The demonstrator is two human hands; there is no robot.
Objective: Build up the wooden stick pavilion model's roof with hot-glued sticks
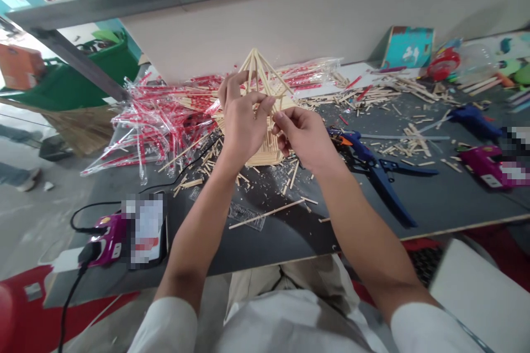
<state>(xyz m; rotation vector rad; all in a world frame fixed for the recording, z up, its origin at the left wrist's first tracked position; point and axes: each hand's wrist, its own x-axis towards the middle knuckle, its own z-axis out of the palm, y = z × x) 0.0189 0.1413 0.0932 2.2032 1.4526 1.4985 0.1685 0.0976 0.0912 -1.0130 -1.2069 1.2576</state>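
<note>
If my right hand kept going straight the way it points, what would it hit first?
The right hand would probably meet the wooden-stick pyramid frame first, beside the left hand's fingers; depth is unclear.

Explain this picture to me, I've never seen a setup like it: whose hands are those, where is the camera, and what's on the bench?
There is no machine here. This is a single view from a camera worn on a person's head, looking forward and down, so the two bare hands are that person's own. The left hand holds a pointed frame of wooden sticks, and the fingertips of the right hand pinch at it. Below them is a dark grey worktable strewn with loose sticks. Behind the hands lie clear plastic wrappers with red printing, and off to the right sits a blue glue gun.
</note>
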